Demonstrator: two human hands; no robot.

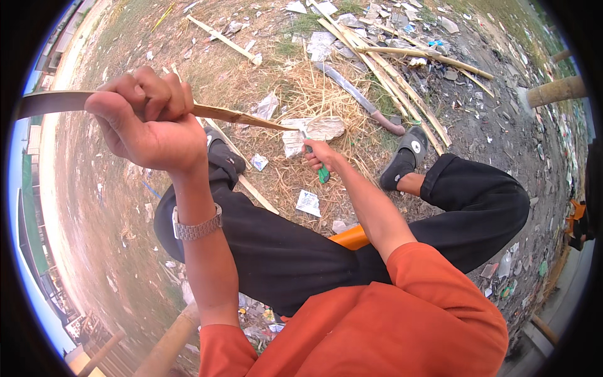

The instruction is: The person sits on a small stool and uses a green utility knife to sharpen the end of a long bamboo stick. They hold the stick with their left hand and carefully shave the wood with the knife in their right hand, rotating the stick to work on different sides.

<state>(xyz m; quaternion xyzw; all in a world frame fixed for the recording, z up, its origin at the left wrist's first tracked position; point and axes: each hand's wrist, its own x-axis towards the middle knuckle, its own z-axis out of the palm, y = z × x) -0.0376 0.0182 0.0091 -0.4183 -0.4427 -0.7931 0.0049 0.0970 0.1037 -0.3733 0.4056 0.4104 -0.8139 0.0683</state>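
Note:
My left hand (151, 122) is raised at the left, its fingers wrapped round a long, flat bamboo strip (242, 117). From the fist the strip slopes down to the right, and its far tip reaches the pale, rough wooden block (325, 128) on the ground. Lower down, between my knees, my right hand (321, 155) is closed on a green-handled knife (323, 173). The knife's short metal blade points up toward the strip's tip by the block; whether it touches the strip I cannot tell. Just beyond the block, a curved machete (352, 91) with a brown handle lies on the straw shavings.
Split bamboo poles (396, 81) lie in a pile at the far right. A single bamboo slat (223, 39) rests at the far left. Paper scraps (308, 203) and litter dot the ground. A thick bamboo post (556, 92) juts in at the right. My feet flank the block.

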